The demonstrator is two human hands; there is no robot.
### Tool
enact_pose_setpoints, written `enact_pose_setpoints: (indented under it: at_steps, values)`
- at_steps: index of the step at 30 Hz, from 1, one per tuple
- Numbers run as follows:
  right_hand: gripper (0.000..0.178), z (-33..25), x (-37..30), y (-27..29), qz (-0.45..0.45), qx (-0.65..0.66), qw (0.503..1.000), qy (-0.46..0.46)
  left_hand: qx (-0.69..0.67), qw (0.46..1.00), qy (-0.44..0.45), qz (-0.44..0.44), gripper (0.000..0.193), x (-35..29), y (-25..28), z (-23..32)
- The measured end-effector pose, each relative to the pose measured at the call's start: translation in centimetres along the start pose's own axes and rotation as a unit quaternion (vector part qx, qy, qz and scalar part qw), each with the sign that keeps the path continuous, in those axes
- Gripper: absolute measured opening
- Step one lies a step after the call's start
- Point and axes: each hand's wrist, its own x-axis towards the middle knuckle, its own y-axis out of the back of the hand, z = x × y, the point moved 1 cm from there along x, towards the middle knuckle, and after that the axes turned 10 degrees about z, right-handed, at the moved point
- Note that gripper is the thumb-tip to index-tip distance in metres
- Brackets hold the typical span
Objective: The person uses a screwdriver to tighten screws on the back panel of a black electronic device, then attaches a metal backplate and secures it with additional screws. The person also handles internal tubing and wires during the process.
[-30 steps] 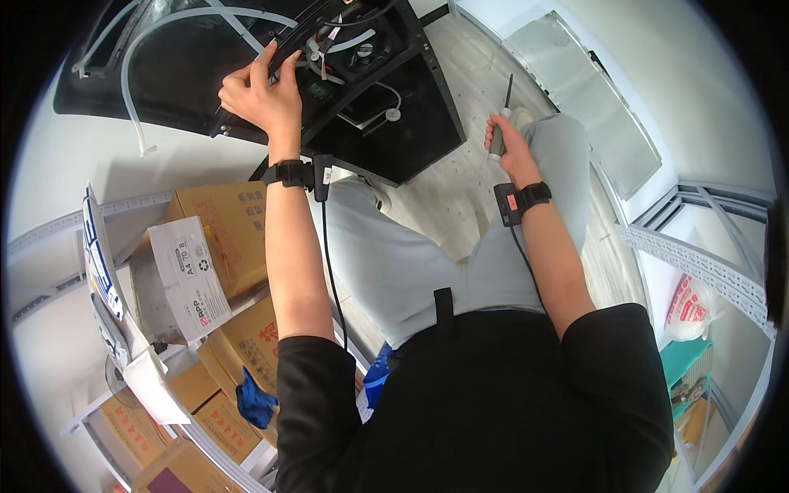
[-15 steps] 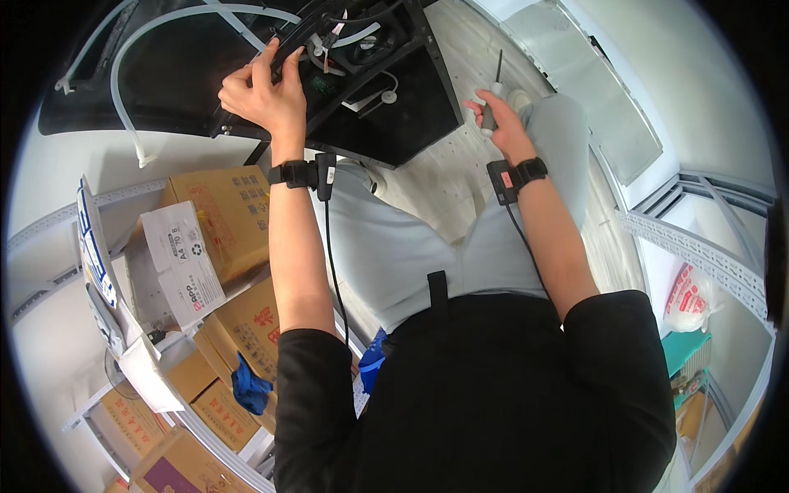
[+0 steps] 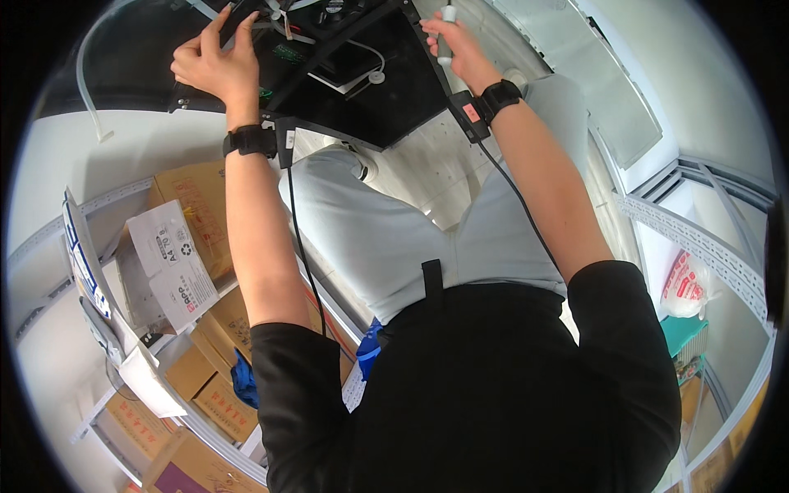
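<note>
At the upper left my left hand [image 3: 218, 66] pinches a black frame bar [image 3: 240, 23] of a black metal cabinet [image 3: 403, 103], thumb on one side and fingers on the other. My right hand [image 3: 467, 56] is closed around a screwdriver [image 3: 446, 37] with a grey and white handle, shaft pointing away from me. It is at the cabinet's right edge; the tip lies out of view. Inside the cabinet are a green circuit board [image 3: 288, 54], thin tubing and a small white round part [image 3: 376, 77]. A translucent hose [image 3: 82, 74] curves down at the left.
On the left, metal shelving holds cardboard boxes [image 3: 197, 185], a white printed carton [image 3: 181, 279] and a blue cloth [image 3: 244, 382]. A flat metal panel [image 3: 612, 107] leans at the right. Beside it stands a slotted rack [image 3: 699, 230] with a white plastic bag [image 3: 689, 287]. Black cables hang from both wrist straps.
Both hands have moved up and left in the view, and the right hand with the screwdriver is now beside the cabinet edge. The whole cabinet also sits further up and left.
</note>
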Motion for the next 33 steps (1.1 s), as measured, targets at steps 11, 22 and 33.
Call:
enact_pose_setpoints:
  at_steps: [11,22,33]
  values:
    - [0.025,4.1,-1.9,5.3,0.049,-0.016,0.998,-0.032,-0.015,1.0,-0.005,-0.019,0.038,0.4,-2.1,-2.3]
    - [0.033,5.0,-2.7,5.4,0.027,0.034,0.996,-0.078,-0.023,1.0,0.003,-0.011,0.039,-0.4,-1.0,-1.7]
    - [0.033,3.7,1.3,0.7,-0.027,-0.072,0.991,-0.106,-0.016,1.0,0.017,-0.011,0.04,-0.8,2.2,0.5]
